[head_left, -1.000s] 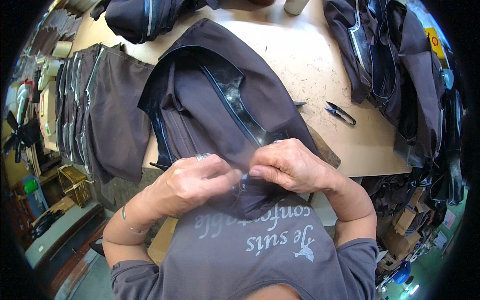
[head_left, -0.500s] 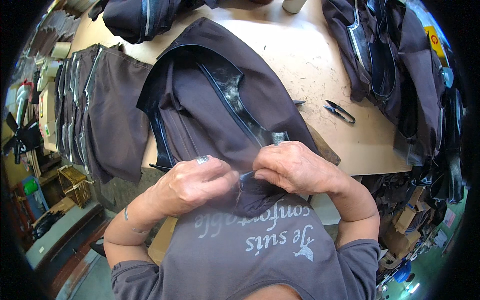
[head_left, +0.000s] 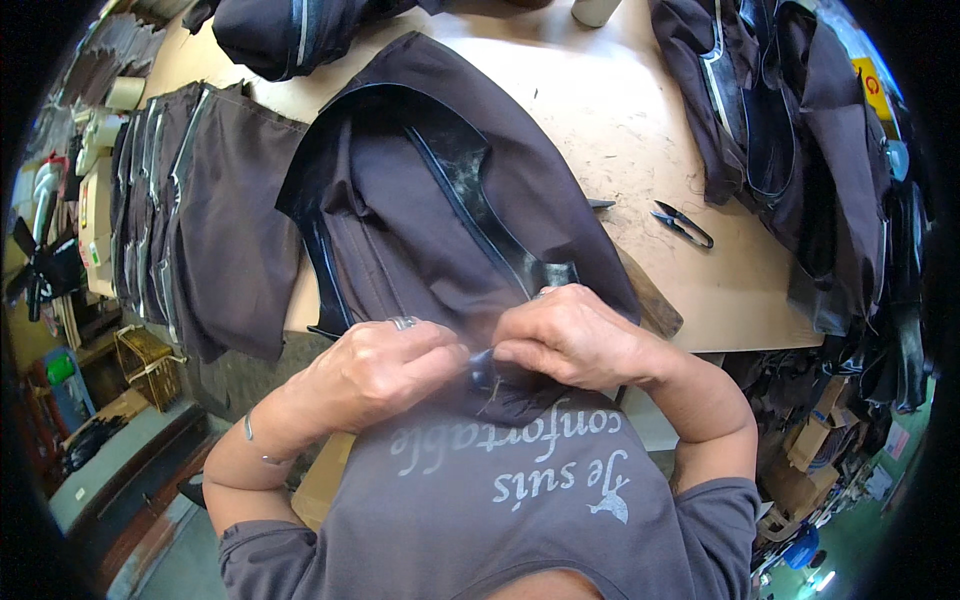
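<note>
A dark brown garment point(head_left: 430, 215) with glossy black trim point(head_left: 460, 190) lies over the table edge and hangs against my front. My right hand point(head_left: 575, 335) is closed in a pinch on this garment, close to the end of the trim. Facing it, my left hand point(head_left: 395, 370) has its fingers pressed together; what lies between them is hidden. A small shiny dark patch of the garment shows between the two hands, and a few loose thread ends hang just below it.
Black thread snips point(head_left: 683, 225) lie on the tan table point(head_left: 570, 80), right of the garment. A wooden piece point(head_left: 650, 295) sits by the near edge. Stacked brown pieces point(head_left: 225, 210) hang over the left side; more trimmed garments point(head_left: 830, 150) are piled on the right.
My hands have shifted slightly left, still close together. The garment between them has moved a little with them.
</note>
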